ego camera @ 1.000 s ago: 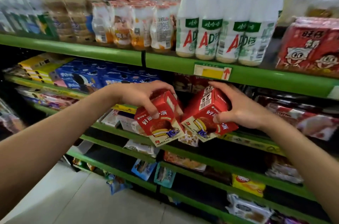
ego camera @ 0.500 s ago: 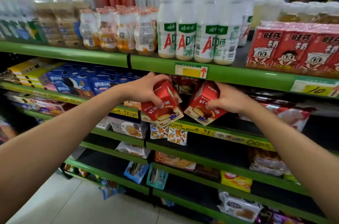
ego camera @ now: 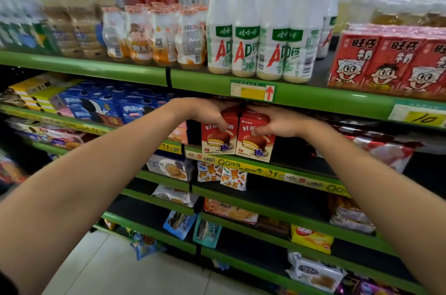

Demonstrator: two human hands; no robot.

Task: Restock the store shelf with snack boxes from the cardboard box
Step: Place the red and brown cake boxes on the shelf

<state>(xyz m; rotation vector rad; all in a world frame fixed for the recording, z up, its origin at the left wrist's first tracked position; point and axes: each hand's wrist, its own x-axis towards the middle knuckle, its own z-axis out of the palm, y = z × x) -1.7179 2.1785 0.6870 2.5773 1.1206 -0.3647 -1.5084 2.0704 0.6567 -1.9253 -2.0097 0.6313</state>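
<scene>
Placement step: left hand [ego camera: 205, 112] and right hand [ego camera: 277, 123] each grasp a red snack box — left box [ego camera: 216, 139], right box [ego camera: 255, 144] — upright, touching, at the shelf [ego camera: 265, 169] front edge; next, judged: push back, let go.

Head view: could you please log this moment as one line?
left hand: grips left red snack box | right hand: grips right red snack box | boxes upright, side by side, green shelf
</scene>
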